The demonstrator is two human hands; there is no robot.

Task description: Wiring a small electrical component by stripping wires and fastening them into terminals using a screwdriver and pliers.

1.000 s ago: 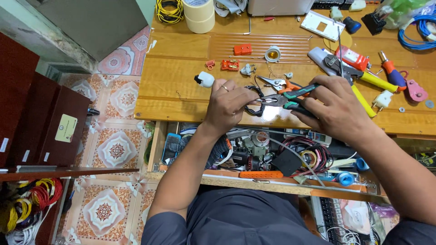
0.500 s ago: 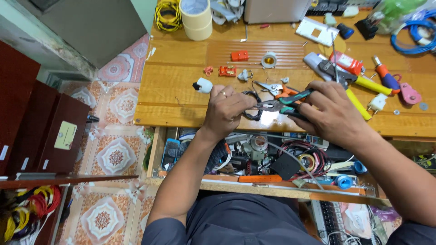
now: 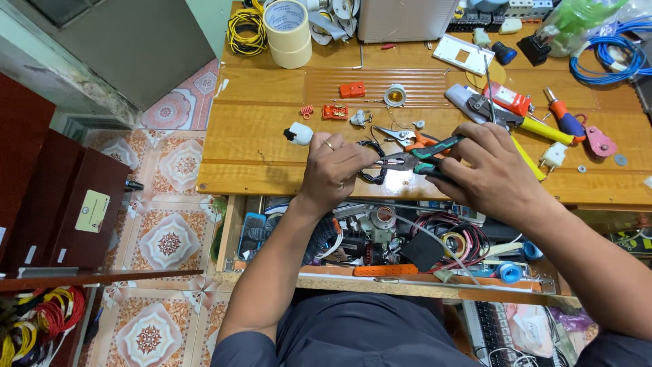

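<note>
Gripping green-handled pliers (image 3: 424,158), the right hand (image 3: 492,178) is clamped on the handles; the left hand (image 3: 337,168) pinches a black cable (image 3: 370,170) at the tool's nose. Both sit as half a second ago — work holds steady. Below the hands, an open shelf (image 3: 407,272) holds wire coils, tape rolls — crowded.

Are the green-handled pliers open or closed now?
Closed: the pliers in the right hand have their tips together on the black wire.

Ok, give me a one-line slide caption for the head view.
Right hand works green-handled pliers on a black wire pinched by the left hand over a cluttered wooden workbench.
</note>
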